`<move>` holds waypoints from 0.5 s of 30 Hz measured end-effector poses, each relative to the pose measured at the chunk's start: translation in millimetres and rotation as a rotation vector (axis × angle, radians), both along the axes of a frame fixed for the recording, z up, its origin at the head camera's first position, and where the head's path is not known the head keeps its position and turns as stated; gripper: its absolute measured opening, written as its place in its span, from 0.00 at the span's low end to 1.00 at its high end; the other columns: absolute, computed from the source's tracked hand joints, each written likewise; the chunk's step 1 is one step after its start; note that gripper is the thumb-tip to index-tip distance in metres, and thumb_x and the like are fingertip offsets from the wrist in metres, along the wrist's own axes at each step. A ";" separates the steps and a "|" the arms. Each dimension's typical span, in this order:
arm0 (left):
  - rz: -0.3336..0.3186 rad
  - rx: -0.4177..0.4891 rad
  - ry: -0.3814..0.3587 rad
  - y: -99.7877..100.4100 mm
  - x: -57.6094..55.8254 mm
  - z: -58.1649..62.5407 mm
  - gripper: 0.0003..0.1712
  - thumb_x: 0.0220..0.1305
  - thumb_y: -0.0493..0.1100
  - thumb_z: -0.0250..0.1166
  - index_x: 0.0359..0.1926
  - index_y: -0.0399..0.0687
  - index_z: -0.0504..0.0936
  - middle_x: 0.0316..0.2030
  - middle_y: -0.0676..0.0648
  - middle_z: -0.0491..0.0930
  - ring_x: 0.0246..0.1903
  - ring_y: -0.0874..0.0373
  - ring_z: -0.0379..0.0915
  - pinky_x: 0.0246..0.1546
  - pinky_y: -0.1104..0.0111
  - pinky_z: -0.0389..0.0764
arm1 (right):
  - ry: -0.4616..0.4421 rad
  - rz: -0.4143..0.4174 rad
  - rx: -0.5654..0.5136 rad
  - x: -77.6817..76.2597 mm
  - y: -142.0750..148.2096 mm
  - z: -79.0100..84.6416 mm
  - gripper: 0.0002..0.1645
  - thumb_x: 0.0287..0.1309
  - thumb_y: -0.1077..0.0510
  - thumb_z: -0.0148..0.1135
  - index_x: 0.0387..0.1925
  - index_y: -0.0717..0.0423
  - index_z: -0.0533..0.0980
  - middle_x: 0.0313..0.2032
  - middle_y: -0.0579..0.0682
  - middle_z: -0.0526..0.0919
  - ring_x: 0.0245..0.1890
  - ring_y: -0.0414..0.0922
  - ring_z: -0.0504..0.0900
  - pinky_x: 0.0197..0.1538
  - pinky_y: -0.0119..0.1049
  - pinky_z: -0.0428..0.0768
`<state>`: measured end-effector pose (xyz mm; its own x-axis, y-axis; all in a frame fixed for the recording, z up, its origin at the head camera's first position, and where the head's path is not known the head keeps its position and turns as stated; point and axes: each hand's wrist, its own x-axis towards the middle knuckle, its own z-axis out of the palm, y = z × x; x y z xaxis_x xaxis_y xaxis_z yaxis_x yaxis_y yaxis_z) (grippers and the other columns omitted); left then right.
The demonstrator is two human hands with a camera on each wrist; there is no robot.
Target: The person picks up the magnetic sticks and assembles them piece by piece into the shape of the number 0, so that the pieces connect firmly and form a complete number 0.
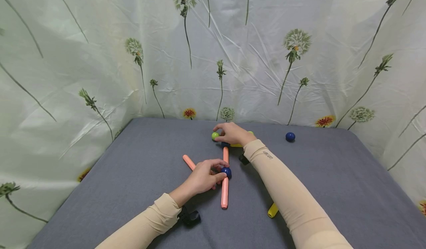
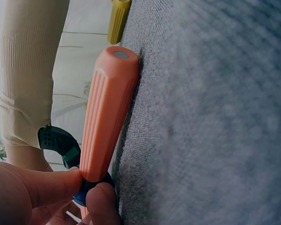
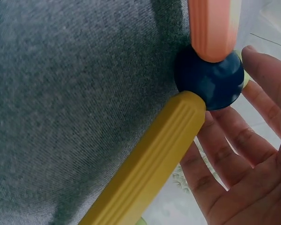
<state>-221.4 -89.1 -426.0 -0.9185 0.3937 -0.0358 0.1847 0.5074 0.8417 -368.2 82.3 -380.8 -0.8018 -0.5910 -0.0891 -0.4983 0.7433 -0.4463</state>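
- Near salmon rod lies on our grey woven cloth, fluted lengthwise, plastic-looking, with bevelled facets and a grey disc at its free end.
- Close to it, we see the tip of a short yellow rod, partly hidden by our ribbed beige right sleeve.
- Our left hand pinches the glossy near blue ball between thumb and fingers, where the near salmon rod joins it.
- Behind that hand slants another salmon rod.
- On the right sleeve we read small dark lettering, apparently "Let's Slim".
- Beyond, a middle salmon rod and a ridged far yellow rod meet the far blue ball.
- Our right hand curls thumb and forefinger round a smooth lime ball; how firmly, we cannot tell.
- Farther right sits a loose blue ball.
- Behind everything hangs a creased, satiny curtain printed with dandelions.
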 end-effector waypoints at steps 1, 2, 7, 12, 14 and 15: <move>0.000 0.001 0.000 0.0 -0.1 0.0 0.17 0.73 0.39 0.71 0.60 0.50 0.86 0.45 0.43 0.85 0.18 0.61 0.76 0.22 0.65 0.81 | 0.001 0.000 -0.001 -0.4 -0.4 0.0 0.27 0.78 0.52 0.64 0.71 0.57 0.76 0.55 0.59 0.90 0.54 0.52 0.89 0.60 0.48 0.85; 0.000 0.002 0.001 -0.1 -0.2 0.0 0.17 0.73 0.39 0.71 0.60 0.50 0.87 0.45 0.43 0.85 0.18 0.61 0.76 0.22 0.65 0.81 | 0.003 0.000 0.000 -0.8 -0.7 0.0 0.27 0.78 0.52 0.64 0.71 0.57 0.76 0.55 0.59 0.90 0.54 0.53 0.89 0.60 0.48 0.85; 0.002 0.006 0.005 -1.0 -0.3 0.5 0.17 0.73 0.39 0.72 0.60 0.50 0.86 0.44 0.44 0.86 0.17 0.61 0.76 0.21 0.65 0.81 | 0.007 0.006 -0.006 -2.1 -2.1 0.0 0.25 0.78 0.52 0.64 0.70 0.56 0.77 0.56 0.59 0.89 0.56 0.53 0.89 0.61 0.48 0.85; -0.004 0.008 0.005 -1.0 -0.7 -0.1 0.17 0.73 0.39 0.72 0.60 0.49 0.86 0.44 0.44 0.85 0.17 0.61 0.76 0.22 0.65 0.81 | 0.007 0.000 -0.017 -1.4 -1.6 -1.0 0.22 0.77 0.52 0.65 0.66 0.55 0.79 0.55 0.59 0.89 0.56 0.54 0.88 0.61 0.48 0.85; -0.008 0.010 0.004 -0.8 -0.6 -0.6 0.17 0.73 0.39 0.72 0.60 0.49 0.86 0.45 0.43 0.86 0.18 0.61 0.77 0.22 0.65 0.82 | 0.004 -0.004 -0.021 -0.2 -1.0 -2.0 0.21 0.77 0.52 0.66 0.65 0.55 0.80 0.55 0.59 0.89 0.56 0.54 0.88 0.61 0.49 0.85; -0.010 0.011 0.004 -0.8 -0.5 -0.8 0.17 0.73 0.38 0.71 0.60 0.49 0.86 0.45 0.43 0.86 0.18 0.61 0.77 0.22 0.65 0.82 | 0.005 -0.005 -0.024 0.2 -0.8 -2.8 0.21 0.76 0.52 0.66 0.64 0.54 0.80 0.55 0.59 0.89 0.56 0.54 0.88 0.61 0.49 0.85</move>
